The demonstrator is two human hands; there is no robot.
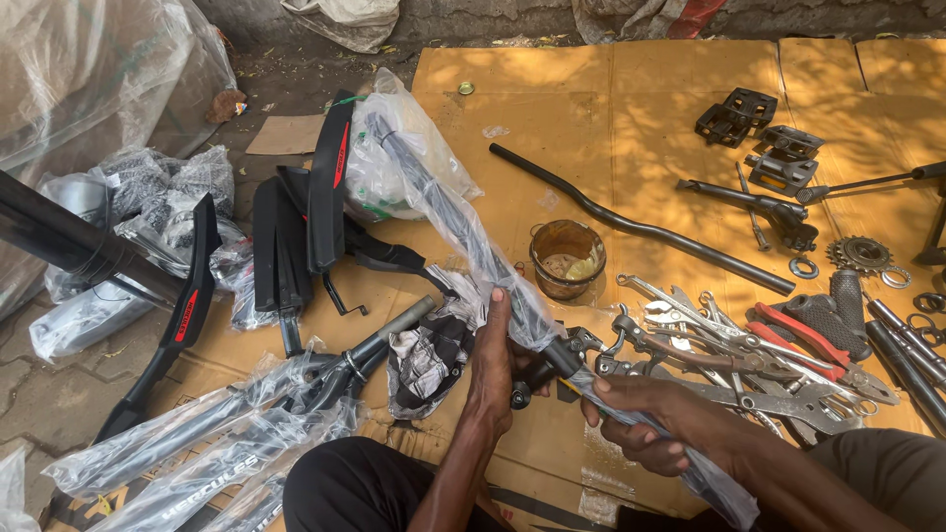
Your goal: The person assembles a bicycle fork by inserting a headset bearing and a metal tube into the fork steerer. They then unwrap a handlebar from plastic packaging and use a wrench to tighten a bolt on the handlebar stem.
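A long dark bicycle frame part wrapped in clear plastic (463, 222) runs from the upper middle down to the lower right. My left hand (491, 369) grips it around the middle, next to a black clamp fitting (564, 355). My right hand (650, 419) holds the plastic-wrapped lower end. Both hands are closed on the same part, above my knees at the bottom edge.
A rusty tin (567, 258) sits on the cardboard sheet (591, 108). Spanners and pliers (729, 355) lie in a heap at right, beside a black handlebar (641, 227), pedals (759, 133) and a sprocket (862, 254). Wrapped bike parts (197, 453) and mudguards (330, 182) lie left.
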